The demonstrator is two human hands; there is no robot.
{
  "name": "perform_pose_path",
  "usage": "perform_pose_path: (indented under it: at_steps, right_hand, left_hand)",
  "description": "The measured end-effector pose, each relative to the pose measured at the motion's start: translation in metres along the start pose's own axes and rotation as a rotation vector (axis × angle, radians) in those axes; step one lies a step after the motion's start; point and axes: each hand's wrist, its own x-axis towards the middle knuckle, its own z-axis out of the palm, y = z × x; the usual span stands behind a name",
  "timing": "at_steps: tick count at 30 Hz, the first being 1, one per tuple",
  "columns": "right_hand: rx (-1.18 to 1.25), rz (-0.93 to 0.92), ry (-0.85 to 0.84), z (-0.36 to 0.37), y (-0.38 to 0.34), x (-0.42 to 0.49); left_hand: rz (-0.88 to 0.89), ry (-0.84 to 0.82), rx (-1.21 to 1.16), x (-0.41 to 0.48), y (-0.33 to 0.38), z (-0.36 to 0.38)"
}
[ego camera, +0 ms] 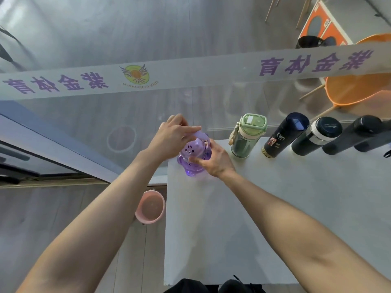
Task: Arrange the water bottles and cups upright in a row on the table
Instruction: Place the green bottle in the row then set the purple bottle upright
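A purple translucent bottle (190, 157) with a cartoon face stands upright at the far left corner of the white table (275, 208). My left hand (173, 134) grips its lid and strap from above. My right hand (213, 161) wraps around its body from the right. To the right, along the far edge, stand a green-lidded bottle (247, 136), a black flask with a red emblem (283, 136), a dark flask with a white ring (315, 136) and a black flask (355, 136), all upright in a row.
A glass wall with a frosted band of purple lettering (190, 75) runs right behind the table. A pink basin (150, 207) sits on the floor left of the table. An orange chair (359, 85) stands beyond the glass at the right.
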Motion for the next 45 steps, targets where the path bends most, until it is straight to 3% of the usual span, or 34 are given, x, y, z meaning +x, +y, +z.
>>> perform_pose_path:
  at_steps: [3, 8, 10, 14, 17, 22, 28, 37, 42, 45]
  right_hand:
    - [0.042, 0.033, -0.028, -0.003, -0.001, 0.002]
    - [0.081, 0.111, -0.052, -0.005, -0.004, 0.003]
    - [0.078, 0.122, -0.060, -0.004, -0.003, 0.003]
    - [0.109, 0.132, -0.075, -0.006, 0.000, 0.002]
    - [0.113, 0.151, -0.044, -0.001, 0.004, -0.003]
    - [-0.079, 0.198, -0.117, -0.004, 0.029, -0.022]
    - [-0.386, 0.233, -0.186, -0.026, 0.051, -0.043]
    - [-0.510, 0.356, -0.290, -0.056, 0.061, -0.063]
    - [-0.586, 0.351, -0.351, -0.075, 0.068, -0.077]
    - [-0.609, 0.335, -0.359, -0.090, 0.072, -0.090]
  left_hand:
    - [-0.070, 0.011, -0.030, 0.015, 0.006, -0.006]
    - [-0.429, 0.156, -0.118, 0.041, -0.001, 0.010]
    - [-0.479, 0.090, -0.119, 0.045, -0.003, 0.025]
    - [-0.508, -0.234, -0.183, 0.048, -0.002, 0.037]
    - [-0.481, -0.313, -0.300, 0.032, -0.008, 0.030]
    - [-0.351, -0.353, -0.236, -0.019, -0.015, 0.033]
    - [-0.329, -0.208, -0.260, -0.026, -0.013, 0.062]
    - [-0.243, -0.255, -0.236, 0.006, -0.007, 0.060]
    - [-0.338, -0.316, -0.035, 0.007, 0.001, 0.053]
    - [-0.380, -0.255, 0.024, -0.007, 0.010, 0.047]
